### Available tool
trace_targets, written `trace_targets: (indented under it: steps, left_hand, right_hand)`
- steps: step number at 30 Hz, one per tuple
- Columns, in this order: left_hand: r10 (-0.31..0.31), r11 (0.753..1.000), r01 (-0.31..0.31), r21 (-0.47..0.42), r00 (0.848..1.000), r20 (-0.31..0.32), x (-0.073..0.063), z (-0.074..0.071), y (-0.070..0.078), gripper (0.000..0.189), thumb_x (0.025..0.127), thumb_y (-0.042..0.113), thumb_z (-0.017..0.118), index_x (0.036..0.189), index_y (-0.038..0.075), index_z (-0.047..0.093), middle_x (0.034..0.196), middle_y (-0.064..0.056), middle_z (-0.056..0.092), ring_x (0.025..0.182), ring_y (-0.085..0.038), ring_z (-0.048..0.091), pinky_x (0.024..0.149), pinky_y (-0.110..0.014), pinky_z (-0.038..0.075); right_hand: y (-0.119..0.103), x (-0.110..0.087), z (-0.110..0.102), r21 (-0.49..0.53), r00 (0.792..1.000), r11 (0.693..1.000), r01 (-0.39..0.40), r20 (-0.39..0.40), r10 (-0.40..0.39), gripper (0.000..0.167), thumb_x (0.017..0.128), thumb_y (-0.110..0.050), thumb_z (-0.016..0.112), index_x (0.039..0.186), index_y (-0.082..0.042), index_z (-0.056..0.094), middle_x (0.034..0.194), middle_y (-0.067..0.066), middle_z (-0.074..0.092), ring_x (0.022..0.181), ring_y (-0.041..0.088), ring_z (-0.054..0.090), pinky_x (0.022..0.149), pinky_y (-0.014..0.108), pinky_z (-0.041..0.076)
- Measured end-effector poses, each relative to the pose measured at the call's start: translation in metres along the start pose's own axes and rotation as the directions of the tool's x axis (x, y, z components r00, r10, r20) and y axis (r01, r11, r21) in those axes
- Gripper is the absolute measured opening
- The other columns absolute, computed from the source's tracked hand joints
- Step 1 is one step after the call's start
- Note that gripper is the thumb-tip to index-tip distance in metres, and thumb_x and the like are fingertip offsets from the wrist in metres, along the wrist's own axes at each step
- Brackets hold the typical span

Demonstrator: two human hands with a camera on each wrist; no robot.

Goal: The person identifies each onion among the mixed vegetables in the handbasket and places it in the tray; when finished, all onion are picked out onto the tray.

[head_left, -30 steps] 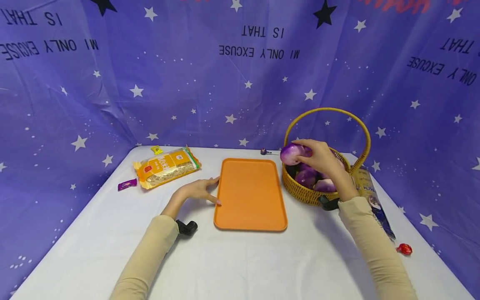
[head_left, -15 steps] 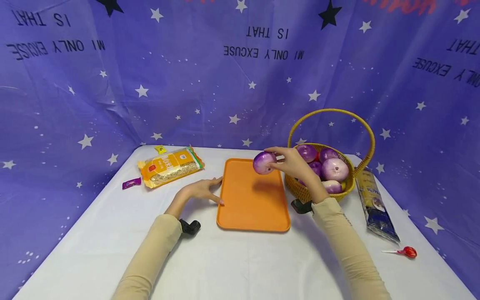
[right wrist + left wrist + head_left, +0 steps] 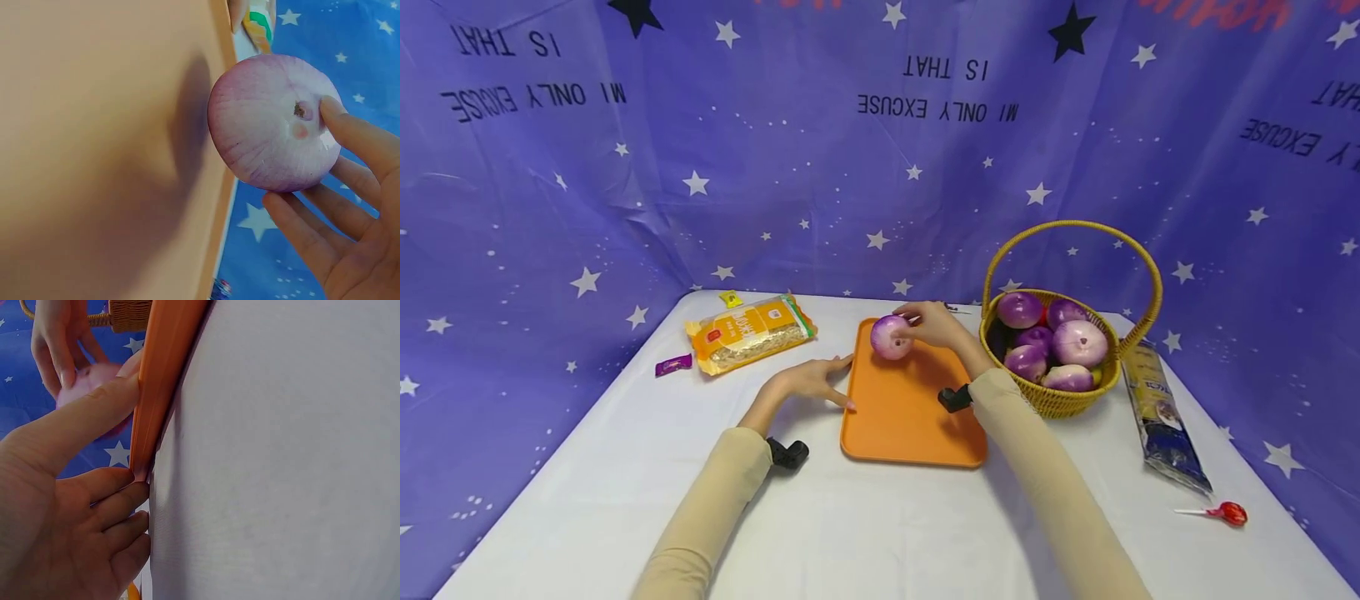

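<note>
Transfer of a purple onion [image 3: 891, 337] to an orange tray [image 3: 895, 425], which serves as the reference for all positions. The onion is held over the far left part of the tray. Its shadow [image 3: 190, 119] falls on the tray surface, and the onion appears clear of that surface, though contact cannot be wholly excluded. The right hand [image 3: 928, 323] grasps the onion, thumb beside the stem scar and fingers against the flank. The left hand [image 3: 808, 379] grasps nothing: its extended thumb and fingers rest against the tray's left rim, apparently steadying it.

Change: within the last second the onion has travelled from above the wicker basket [image 3: 1060, 404], right of the tray, across the tray's right rim to its present place; the left hand has stayed at the rim. For the work in hand, the carry is judged nearly complete, with lowering and release not yet done. Further onions [image 3: 1080, 342] remain in the basket.

Surroundings: left of the tray lie an orange packet of flakes [image 3: 752, 335], a purple-wrapped sweet [image 3: 673, 365] and a yellow-wrapped sweet [image 3: 731, 298]. Right of the tray, beyond the basket, lies a blue-and-gold packet [image 3: 1165, 421], with a red lollipop [image 3: 1232, 513] nearer the person.
</note>
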State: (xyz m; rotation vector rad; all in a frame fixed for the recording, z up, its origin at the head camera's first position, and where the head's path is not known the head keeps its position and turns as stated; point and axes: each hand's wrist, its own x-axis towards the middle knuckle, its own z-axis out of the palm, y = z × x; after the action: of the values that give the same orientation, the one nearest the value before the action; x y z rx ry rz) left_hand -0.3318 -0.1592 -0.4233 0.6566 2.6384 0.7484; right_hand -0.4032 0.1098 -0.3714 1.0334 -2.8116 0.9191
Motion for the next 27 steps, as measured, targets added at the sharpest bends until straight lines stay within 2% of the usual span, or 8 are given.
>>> trace_targets:
  steps: [4,10,15,20,24,27]
  left_hand:
    - [-0.006,1.0,0.006,-0.002,1.0,0.002,0.0,0.0,0.002,0.104,0.074,0.052,0.078,0.154,0.013,0.024,0.155,-0.024,0.02,0.141,-0.041,0.022,0.115,-0.052,0.016]
    - [-0.012,1.0,0.012,-0.002,1.0,-0.001,-0.001,0.0,0.005,0.103,0.075,0.051,0.078,0.154,0.013,0.024,0.154,-0.025,0.02,0.141,-0.041,0.022,0.116,-0.051,0.015]
    - [-0.017,1.0,0.017,0.0,1.0,-0.001,-0.001,0.0,0.005,0.103,0.075,0.05,0.078,0.154,0.012,0.025,0.154,-0.025,0.02,0.141,-0.041,0.022,0.115,-0.052,0.016]
    - [-0.014,1.0,0.014,0.003,1.0,-0.008,0.0,0.0,0.005,0.102,0.075,0.05,0.079,0.153,0.011,0.025,0.154,-0.025,0.021,0.14,-0.041,0.023,0.115,-0.051,0.017]
    - [-0.019,1.0,0.019,0.005,1.0,-0.002,0.0,0.0,0.005,0.102,0.075,0.05,0.078,0.154,0.012,0.025,0.154,-0.024,0.02,0.141,-0.04,0.022,0.116,-0.051,0.016]
    - [-0.018,1.0,0.018,0.005,1.0,-0.001,0.001,0.001,0.003,0.103,0.075,0.051,0.078,0.154,0.012,0.025,0.154,-0.025,0.02,0.141,-0.041,0.022,0.116,-0.051,0.016]
  right_hand:
    - [0.002,0.011,0.006,0.026,0.997,0.996,-0.081,0.013,0.081,0.045,0.088,-0.029,0.072,0.125,-0.005,0.064,0.118,0.015,0.067,0.108,0.028,0.063,0.092,0.037,0.051]
    - [0.002,0.019,0.012,0.062,0.987,0.986,-0.155,-0.022,0.157,0.045,0.09,-0.027,0.07,0.127,-0.003,0.062,0.12,0.018,0.064,0.113,0.032,0.059,0.094,0.041,0.05]
    - [0.004,0.023,0.017,0.083,0.981,0.978,-0.19,-0.034,0.193,0.05,0.09,-0.029,0.069,0.131,-0.001,0.058,0.127,0.02,0.06,0.119,0.034,0.054,0.103,0.043,0.042]
    - [0.018,0.028,0.024,0.114,0.981,0.976,-0.187,-0.031,0.191,0.062,0.085,-0.037,0.073,0.135,-0.005,0.056,0.131,0.016,0.058,0.118,0.032,0.055,0.102,0.04,0.044]
    - [0.022,0.028,0.03,0.143,0.982,0.973,-0.18,-0.034,0.187,0.06,0.086,-0.027,0.074,0.137,-0.005,0.053,0.132,0.016,0.057,0.119,0.031,0.056,0.102,0.037,0.044]
    - [0.009,0.022,0.03,0.166,0.978,0.967,-0.195,-0.042,0.204,0.056,0.088,-0.014,0.071,0.138,-0.001,0.05,0.132,0.02,0.057,0.122,0.034,0.054,0.105,0.04,0.042]
